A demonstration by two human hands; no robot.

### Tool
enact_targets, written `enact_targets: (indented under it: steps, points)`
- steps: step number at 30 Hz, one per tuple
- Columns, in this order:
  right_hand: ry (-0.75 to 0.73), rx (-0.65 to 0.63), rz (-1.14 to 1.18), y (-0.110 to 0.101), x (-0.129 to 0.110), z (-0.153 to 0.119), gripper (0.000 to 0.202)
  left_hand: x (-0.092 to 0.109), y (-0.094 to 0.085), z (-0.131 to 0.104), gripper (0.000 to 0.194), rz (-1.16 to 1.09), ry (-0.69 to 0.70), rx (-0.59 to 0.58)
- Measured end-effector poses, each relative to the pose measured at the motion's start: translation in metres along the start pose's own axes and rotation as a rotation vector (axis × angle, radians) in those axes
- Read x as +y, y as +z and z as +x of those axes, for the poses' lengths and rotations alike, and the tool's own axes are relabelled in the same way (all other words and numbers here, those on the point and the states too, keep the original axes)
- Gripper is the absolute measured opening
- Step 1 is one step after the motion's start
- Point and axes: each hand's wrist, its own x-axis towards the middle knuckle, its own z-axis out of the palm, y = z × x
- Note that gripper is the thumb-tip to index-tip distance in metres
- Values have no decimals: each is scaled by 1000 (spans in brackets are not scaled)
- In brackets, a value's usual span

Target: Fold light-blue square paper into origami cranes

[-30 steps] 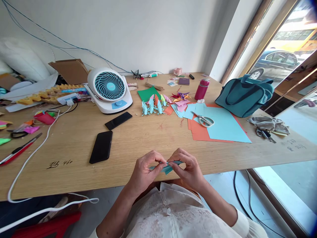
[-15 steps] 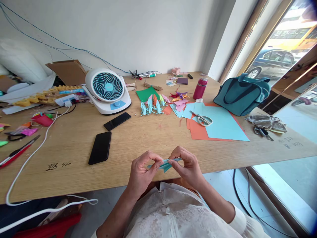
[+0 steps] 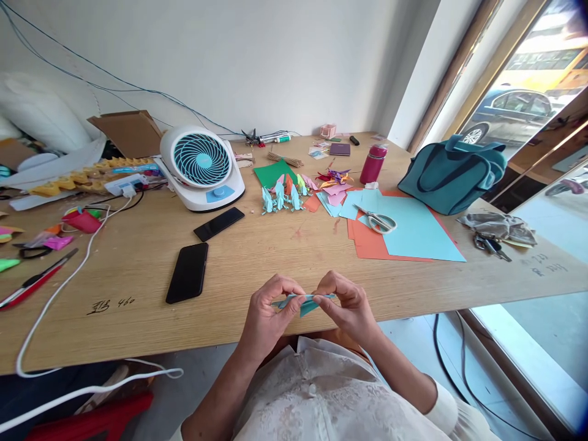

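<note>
Between my two hands is a small piece of folded light-blue paper [image 3: 309,306], held over the table's front edge. My left hand [image 3: 271,312] pinches its left part between thumb and forefinger. On the other side, my right hand [image 3: 345,306] pinches it the same way, and the fingertips of both hands nearly meet. A pointed flap of the paper hangs below the fingers; the rest is partly hidden by them. Farther back stand several folded light-blue paper figures [image 3: 281,197] in front of a green sheet [image 3: 274,174].
Scissors [image 3: 380,222] lie on light-blue [image 3: 418,236] and orange sheets [image 3: 374,248] at right. Behind them are a pink bottle [image 3: 373,164] and a teal bag [image 3: 452,174]. Two black phones [image 3: 187,272] and a white fan [image 3: 202,168] are at left, with a white cable [image 3: 64,278] beyond.
Both hands keep their pinch on the folded paper. The left hand has shifted slightly right, and the hanging flap sits at a slightly different angle. The view has moved a little.
</note>
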Motion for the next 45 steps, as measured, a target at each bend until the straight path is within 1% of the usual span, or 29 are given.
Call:
enact_targets:
  steps: [5,10,12,15,20,24,27,30,33,35,38,41,45]
  points:
    - [49,-7,80,0,9,-3,13,-1,-2,3,14,46,8,4]
    - [54,-15,65,-2,10,-4,15,-5,-4,5,9,96,23,-7]
    - [64,-26,63,-1,9,-5,14,-5,-5,6,11,119,29,-18]
    - [88,-28,72,-2,11,-6,14,-4,-5,8,16,136,9,-26]
    - [128,-20,51,-5,18,-9,16,-4,-5,11,16,130,-44,-32]
    - [219,-44,42,-8,20,-9,18,-7,-3,16,15,171,-86,-83]
    - [261,-74,-17,-11,20,-9,19,-9,-3,21,16,191,-97,-136]
    - [262,-72,-72,-12,19,-8,18,-11,-4,28,18,198,-124,-184]
    - [247,-102,-146,-13,17,-8,14,-11,-5,34,15,215,-156,-248]
    - [238,-132,-189,-12,15,-8,11,-9,-3,38,12,252,-151,-305]
    - [229,-133,-211,-11,15,-8,11,-7,3,40,11,307,-133,-373]
    - [221,-108,-205,-9,15,-9,13,-8,5,41,12,317,-126,-396]
    - [221,-82,-188,-8,16,-11,11,-13,1,40,12,329,-116,-379]
